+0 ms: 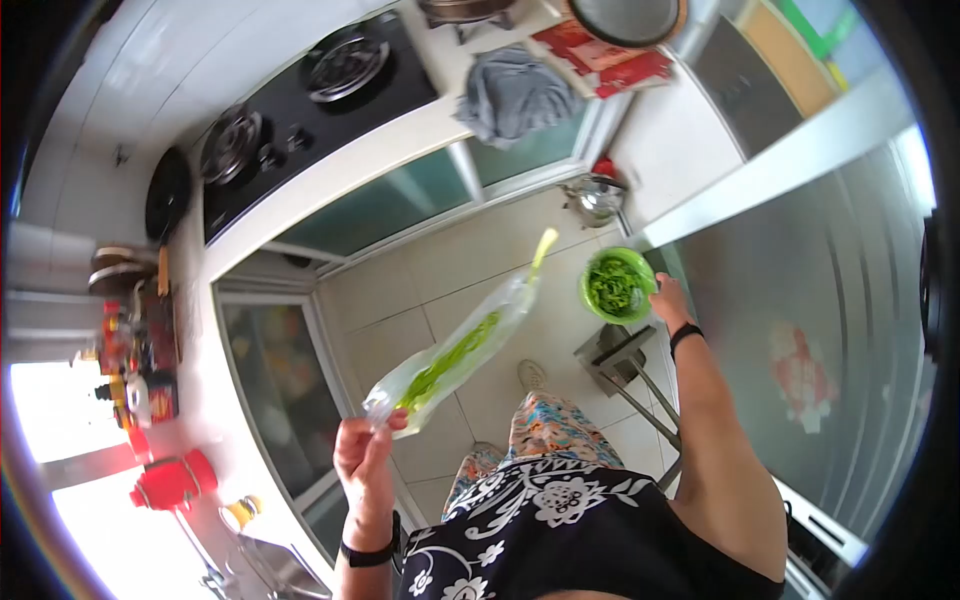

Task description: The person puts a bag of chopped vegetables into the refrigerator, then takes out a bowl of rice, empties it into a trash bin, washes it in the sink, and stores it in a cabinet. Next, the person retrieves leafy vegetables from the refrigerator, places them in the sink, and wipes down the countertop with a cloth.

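Note:
Pinched at one end by my left hand (365, 452) is a long clear plastic bag (452, 362) with green leafy vegetables inside. A pale yellow-green stalk (543, 252) sticks out of the bag's far end. My right hand (672, 302) grips the rim of a green bowl (588, 300) at its right side. Chopped greens (616, 284) lie in that bowl. Both things are held up over the floor, apart from each other.
A dustpan (612, 352) with long handles stands below the bowl. The refrigerator (800, 300) is close on the right. A kettle (598, 200) sits on the floor ahead. Beyond are the gas stove (320, 115) and a grey cloth (515, 95) on the counter.

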### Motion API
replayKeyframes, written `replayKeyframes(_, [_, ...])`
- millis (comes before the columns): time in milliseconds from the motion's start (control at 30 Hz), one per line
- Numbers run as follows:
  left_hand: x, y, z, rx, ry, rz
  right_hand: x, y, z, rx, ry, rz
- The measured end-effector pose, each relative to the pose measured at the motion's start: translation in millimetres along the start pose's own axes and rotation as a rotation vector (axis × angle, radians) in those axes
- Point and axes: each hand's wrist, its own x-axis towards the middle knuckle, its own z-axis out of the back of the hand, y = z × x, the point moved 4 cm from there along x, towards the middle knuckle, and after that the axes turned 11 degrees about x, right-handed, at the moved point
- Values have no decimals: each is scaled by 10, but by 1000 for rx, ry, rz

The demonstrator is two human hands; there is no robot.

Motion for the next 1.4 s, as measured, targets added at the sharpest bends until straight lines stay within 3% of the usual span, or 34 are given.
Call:
replayKeyframes(33, [7, 3, -4, -48, 30, -28, -89, 386, 145, -4, 14, 28])
replayKeyframes(100, [-50, -17, 25, -31, 32, -8, -414, 1055, 197, 1004, 361, -392])
replayKeyframes(167, [-136, 55, 117, -59, 26, -1, -737, 1721, 210, 1337, 621, -316])
replayKeyframes(367, [-581, 86, 558, -190, -68, -72, -1294, 2593, -133, 882, 451, 170])
replayKeyframes(433, [-780, 135, 833, -219, -132, -87, -1586, 2790, -107, 737, 650, 211])
replayKeyframes(467, [-880, 192, 1000, -297, -171, -105, -1722, 2871, -69, 807, 728, 157])
replayKeyframes(567, [-1205, 443, 1542, -492, -253, -136, -2158, 3256, 118, 804, 770, 344])
replayKeyframes(633, [-1503, 475, 1773, -547, -311, -4, -2490, 3589, 203, 760, 761, 475])
replayKeyframes(667, [-1631, 473, 1850, -666, -228, -2, -2585, 3709, 239, 556, 520, 677])
replayKeyframes(700, [-1755, 526, 1932, -645, -285, 57, -2721, 3827, 283, 352, 269, 867])
replayKeyframes(767, [-1983, 508, 2062, -520, -230, 80, -3038, 4048, 323, 253, 218, 938])
replayKeyframes(833, [-2186, 560, 2185, -466, -188, -27, -3389, 4250, 319, 340, 341, 907])
replayKeyframes(900, [-2371, 593, 2301, -390, -161, -74, -3765, 4431, 267, 510, 610, 896])
replayKeyframes(1033, [-2701, 745, 2533, -368, -128, -94, -4354, 4597, 137, 501, 711, 994])
replayKeyframes(1167, [-2867, 792, 2699, -332, -82, -101, -4769, 4701, 148, 550, 719, 1101])
replayKeyframes(1267, [-2939, 788, 2787, -315, -68, -130, -5096, 4796, 341, 537, 607, 1392])
replayKeyframes(1300, [-2947, 769, 2811, -310, -59, -150, -5215, 4824, 403, 543, 601, 1388])
replayKeyframes(1400, [-2955, 600, 2746, -320, -35, -164, -5685, 4895, 425, 341, 512, 1699])
